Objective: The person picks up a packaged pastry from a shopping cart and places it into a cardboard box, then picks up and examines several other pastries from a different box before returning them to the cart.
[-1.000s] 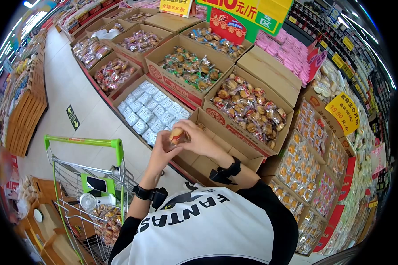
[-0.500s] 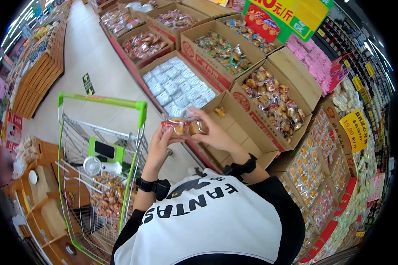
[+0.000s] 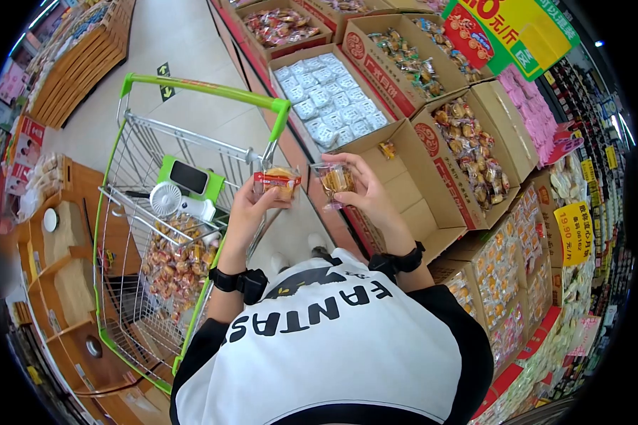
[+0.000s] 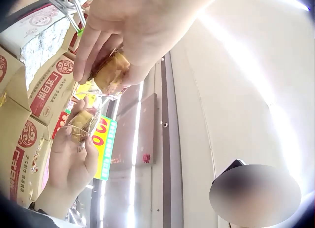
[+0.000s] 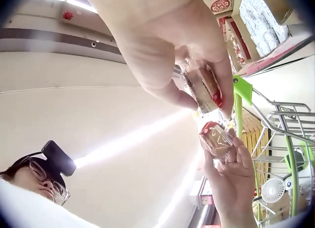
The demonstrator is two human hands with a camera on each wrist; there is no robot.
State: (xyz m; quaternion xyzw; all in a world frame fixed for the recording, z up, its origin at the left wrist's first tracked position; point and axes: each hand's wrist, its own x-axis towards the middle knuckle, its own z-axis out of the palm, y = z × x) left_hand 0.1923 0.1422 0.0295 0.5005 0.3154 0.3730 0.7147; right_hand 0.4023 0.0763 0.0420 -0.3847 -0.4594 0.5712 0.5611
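Observation:
Two wrapped mooncakes are held up side by side in front of the body, a small gap between them in the head view. My left hand (image 3: 244,216) pinches a mooncake in a red-and-clear wrapper (image 3: 280,184) between thumb and fingers. In my right hand (image 3: 368,198) is a second mooncake (image 3: 337,180), its wrapper mostly clear, gripped by thumb and fingertips. From the right wrist, the left hand's mooncake (image 5: 216,143) appears just below the right hand's mooncake (image 5: 203,85).
To the left stands a shopping cart (image 3: 241,92) holding several wrapped mooncakes (image 3: 177,262), a small white fan (image 3: 166,202) and a phone (image 3: 189,178). An open cardboard box (image 3: 411,195) with one small packet sits right of the hands. White packets (image 3: 329,95) fill the box beyond.
The hands, close together at first, have drawn apart, each with its own mooncake. They have moved away from the boxes, and the head view has swung toward the cart.

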